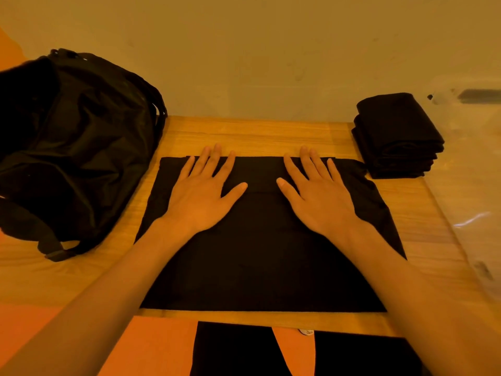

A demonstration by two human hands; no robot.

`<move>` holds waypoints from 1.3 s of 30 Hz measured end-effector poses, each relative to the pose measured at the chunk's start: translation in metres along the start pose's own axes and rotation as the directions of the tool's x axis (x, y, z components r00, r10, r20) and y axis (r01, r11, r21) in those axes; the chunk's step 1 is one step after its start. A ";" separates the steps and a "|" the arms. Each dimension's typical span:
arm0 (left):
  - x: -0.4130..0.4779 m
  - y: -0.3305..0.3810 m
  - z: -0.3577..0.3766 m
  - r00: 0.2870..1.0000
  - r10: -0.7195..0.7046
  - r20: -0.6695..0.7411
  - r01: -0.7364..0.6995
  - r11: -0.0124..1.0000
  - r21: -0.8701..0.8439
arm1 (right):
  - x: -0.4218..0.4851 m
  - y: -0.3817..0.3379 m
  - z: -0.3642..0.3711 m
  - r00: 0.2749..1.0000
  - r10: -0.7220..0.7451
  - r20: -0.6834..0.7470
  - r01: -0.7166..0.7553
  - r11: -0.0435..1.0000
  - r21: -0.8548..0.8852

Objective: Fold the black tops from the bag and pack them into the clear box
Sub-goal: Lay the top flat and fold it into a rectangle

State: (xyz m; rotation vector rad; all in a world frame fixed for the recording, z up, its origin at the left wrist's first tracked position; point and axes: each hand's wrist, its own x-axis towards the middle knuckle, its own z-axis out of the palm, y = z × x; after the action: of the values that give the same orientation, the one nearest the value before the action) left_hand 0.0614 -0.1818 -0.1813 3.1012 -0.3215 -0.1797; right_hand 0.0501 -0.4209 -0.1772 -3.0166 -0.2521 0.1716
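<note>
A wooden table [252, 132] is standing with its far edge against a plain pale wall [244, 50], its grain running from side to side and its light top filling the middle of the view. An orange floor [160, 348] is showing below the table's near edge and spreading toward the lower left corner, and a strip [6, 43] of the same orange is showing at the upper left beside the wall. A small white thing [306, 332] is peeking out just under the table's near edge, too small to tell what it is.
</note>
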 end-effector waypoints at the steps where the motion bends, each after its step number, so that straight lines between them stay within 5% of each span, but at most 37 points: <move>1: -0.001 -0.001 0.001 1.000 0.009 -0.014 -0.009 1.000 0.008 | -0.002 0.001 -0.001 1.000 -0.015 -0.022 0.015 1.000 0.007; 7: -0.005 0.011 -0.015 1.000 0.011 -0.015 -0.011 1.000 -0.012 | -0.054 0.025 -0.014 0.979 0.116 -0.165 -0.114 0.993 0.020; 9: -0.004 0.042 -0.029 0.978 0.175 -0.116 -0.184 0.981 -0.064 | -0.081 0.033 -0.007 0.984 0.149 -0.098 -0.150 0.989 -0.004; 13: 0.023 0.127 -0.039 0.712 0.698 -0.078 -0.702 0.711 -0.050 | -0.115 0.035 0.012 0.981 0.158 -0.111 -0.159 0.987 -0.006; 16: 0.045 0.161 -0.025 0.582 0.813 0.002 -0.813 0.582 0.024 | -0.121 0.035 0.016 0.982 0.152 -0.110 -0.156 0.987 -0.029; 21: 0.066 0.159 -0.022 0.648 0.762 -0.007 -0.762 0.647 -0.023 | -0.122 0.036 0.017 0.982 0.148 -0.116 -0.153 0.988 -0.028; 39: 0.071 0.166 -0.022 0.708 0.706 -0.008 -0.706 0.707 -0.036 | -0.183 0.031 0.023 0.995 0.061 -0.077 -0.058 0.998 0.040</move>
State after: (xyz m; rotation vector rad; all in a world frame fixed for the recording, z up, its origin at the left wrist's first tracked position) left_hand 0.0996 -0.3589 -0.1629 2.6754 -1.4440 -0.1668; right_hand -0.1270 -0.4804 -0.1851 -2.9870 -0.1509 0.0619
